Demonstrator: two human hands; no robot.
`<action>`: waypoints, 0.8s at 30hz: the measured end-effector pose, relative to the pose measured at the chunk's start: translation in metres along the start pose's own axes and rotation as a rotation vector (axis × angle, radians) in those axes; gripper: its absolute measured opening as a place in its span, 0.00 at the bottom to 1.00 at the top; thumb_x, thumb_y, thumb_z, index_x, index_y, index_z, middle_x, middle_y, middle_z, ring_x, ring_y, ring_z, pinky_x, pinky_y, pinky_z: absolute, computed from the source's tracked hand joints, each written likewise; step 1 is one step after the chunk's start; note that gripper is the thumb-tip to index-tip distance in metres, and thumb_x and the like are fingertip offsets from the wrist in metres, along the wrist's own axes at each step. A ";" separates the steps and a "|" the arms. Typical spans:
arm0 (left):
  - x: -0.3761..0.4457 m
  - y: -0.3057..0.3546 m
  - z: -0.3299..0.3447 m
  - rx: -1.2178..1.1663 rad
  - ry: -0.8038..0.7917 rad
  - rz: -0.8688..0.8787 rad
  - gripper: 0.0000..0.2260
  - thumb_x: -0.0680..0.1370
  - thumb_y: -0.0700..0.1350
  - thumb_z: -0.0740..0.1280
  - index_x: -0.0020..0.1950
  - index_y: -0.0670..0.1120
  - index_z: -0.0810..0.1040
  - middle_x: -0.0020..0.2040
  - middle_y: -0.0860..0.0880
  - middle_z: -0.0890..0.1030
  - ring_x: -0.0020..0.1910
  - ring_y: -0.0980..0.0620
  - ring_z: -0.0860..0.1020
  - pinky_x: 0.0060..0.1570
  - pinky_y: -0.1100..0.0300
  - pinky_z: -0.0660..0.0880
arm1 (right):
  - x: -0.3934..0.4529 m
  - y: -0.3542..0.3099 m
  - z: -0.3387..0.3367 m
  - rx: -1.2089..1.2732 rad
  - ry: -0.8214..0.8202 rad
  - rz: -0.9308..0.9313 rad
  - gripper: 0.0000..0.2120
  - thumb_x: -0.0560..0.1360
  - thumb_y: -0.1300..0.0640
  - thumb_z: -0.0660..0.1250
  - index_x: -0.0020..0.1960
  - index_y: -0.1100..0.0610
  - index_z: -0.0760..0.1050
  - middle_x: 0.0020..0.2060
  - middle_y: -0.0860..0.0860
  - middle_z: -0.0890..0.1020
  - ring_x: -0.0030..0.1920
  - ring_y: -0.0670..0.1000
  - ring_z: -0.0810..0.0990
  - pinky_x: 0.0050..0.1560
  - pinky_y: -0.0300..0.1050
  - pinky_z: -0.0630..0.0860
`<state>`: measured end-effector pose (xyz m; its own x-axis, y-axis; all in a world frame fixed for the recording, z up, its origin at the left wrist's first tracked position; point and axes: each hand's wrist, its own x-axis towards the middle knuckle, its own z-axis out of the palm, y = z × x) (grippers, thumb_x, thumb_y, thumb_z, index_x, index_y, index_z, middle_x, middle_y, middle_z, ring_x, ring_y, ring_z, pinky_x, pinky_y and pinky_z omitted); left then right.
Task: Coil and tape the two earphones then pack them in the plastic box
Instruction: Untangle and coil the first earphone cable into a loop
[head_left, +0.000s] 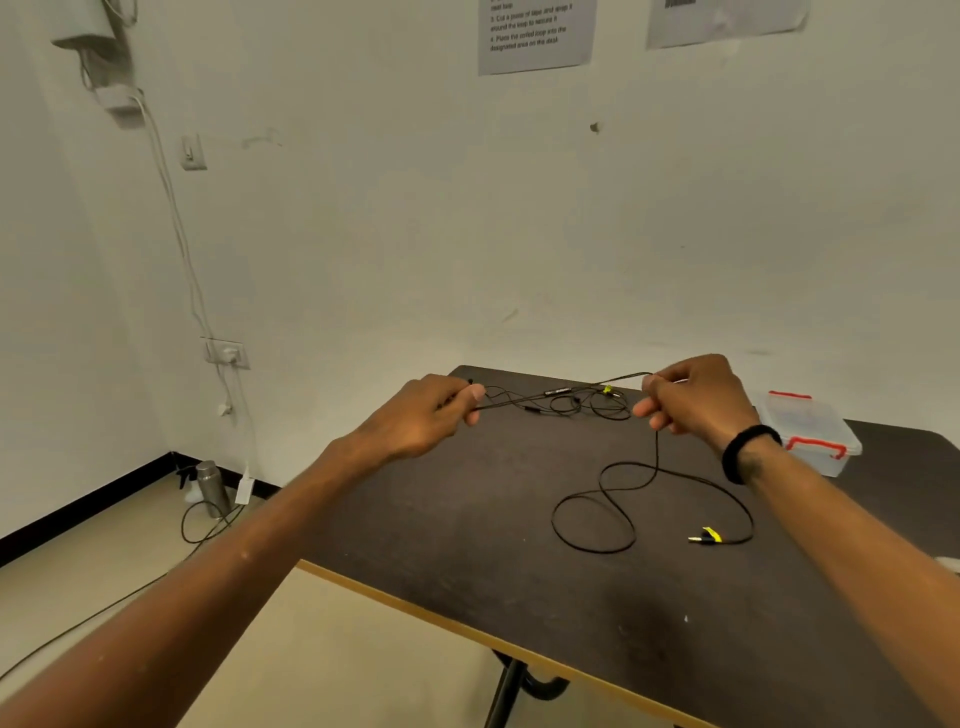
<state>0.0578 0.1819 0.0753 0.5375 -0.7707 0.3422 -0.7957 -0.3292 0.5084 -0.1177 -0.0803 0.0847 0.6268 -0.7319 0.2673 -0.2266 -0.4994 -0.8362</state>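
Observation:
My left hand (434, 418) and my right hand (693, 400) are raised over the dark table (467, 545), each pinching the thin black cable of one earphone (654, 499). The cable runs taut between the hands. From the right hand it drops to the table and lies in loose loops, ending at a jack plug with a yellow tag (706, 538). A second black earphone (576, 402) lies tangled near the table's far edge, between the hands. A clear plastic box (810, 431) with red latches stands shut, just right of my right wrist.
The table's left edge has a pale wooden rim (395, 605), and beyond it is open floor. A metal bottle (212, 488) and loose cables lie on the floor by the wall. Printed sheets (535, 34) hang on the wall.

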 end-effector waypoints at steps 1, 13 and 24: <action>-0.001 -0.004 0.000 -0.002 -0.014 0.000 0.20 0.87 0.55 0.56 0.42 0.49 0.79 0.32 0.51 0.74 0.31 0.53 0.71 0.38 0.57 0.69 | 0.001 0.004 0.000 -0.025 -0.010 -0.003 0.08 0.83 0.59 0.68 0.49 0.60 0.82 0.34 0.52 0.88 0.31 0.50 0.83 0.33 0.42 0.78; -0.007 -0.065 0.056 -0.029 -0.015 -0.123 0.10 0.84 0.52 0.65 0.51 0.50 0.83 0.38 0.53 0.82 0.35 0.56 0.78 0.39 0.63 0.72 | 0.010 0.043 0.037 -0.088 -0.206 0.075 0.04 0.81 0.58 0.70 0.53 0.57 0.82 0.36 0.50 0.89 0.33 0.48 0.85 0.34 0.41 0.81; 0.006 -0.078 0.110 0.136 0.119 -0.244 0.10 0.83 0.48 0.69 0.55 0.45 0.87 0.47 0.50 0.86 0.45 0.51 0.82 0.48 0.57 0.78 | 0.004 0.105 -0.025 -0.584 -0.095 0.266 0.27 0.76 0.36 0.71 0.46 0.62 0.79 0.27 0.52 0.84 0.23 0.47 0.81 0.35 0.45 0.80</action>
<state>0.0926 0.1431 -0.0490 0.7400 -0.5932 0.3171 -0.6648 -0.5733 0.4789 -0.1576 -0.1476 0.0098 0.5502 -0.8348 0.0211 -0.7346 -0.4958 -0.4632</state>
